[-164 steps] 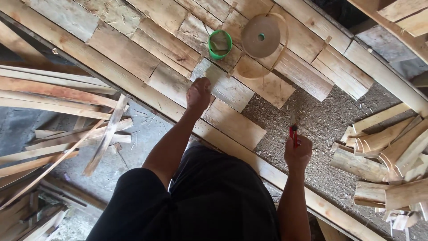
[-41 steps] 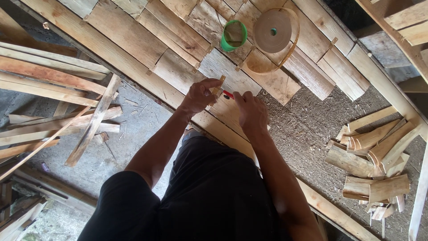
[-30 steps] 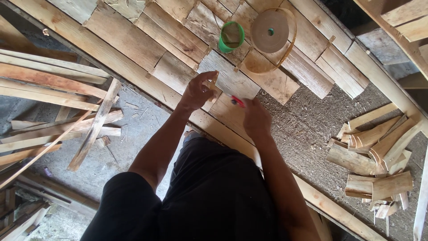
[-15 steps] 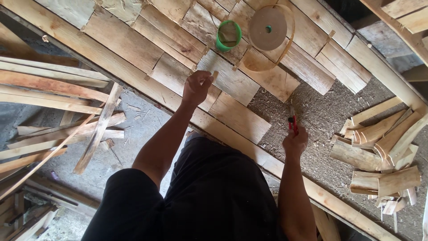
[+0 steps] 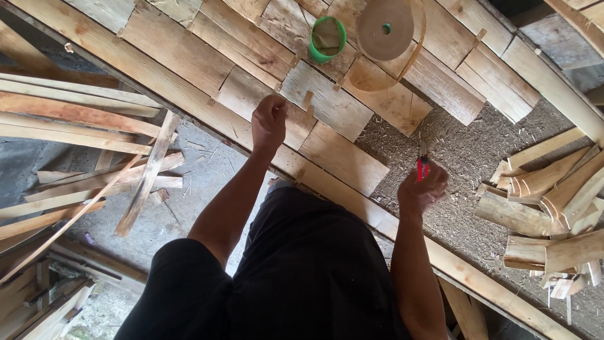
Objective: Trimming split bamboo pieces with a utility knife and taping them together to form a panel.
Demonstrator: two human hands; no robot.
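Head view: left hand [image 5: 269, 119] fist-closed, pinching strip [image 5: 307, 101] on slats [image 5: 327, 107]; right hand [image 5: 423, 189] grips red tool [image 5: 422, 167] over ground. Best keep strip taut & flat, bring tool in square.

No packages, labels, signs or screens were observed anywhere in the head view; the scene held only bare, unmarked wood and ground, and nothing printed or displayed was seen at any clock position around the person
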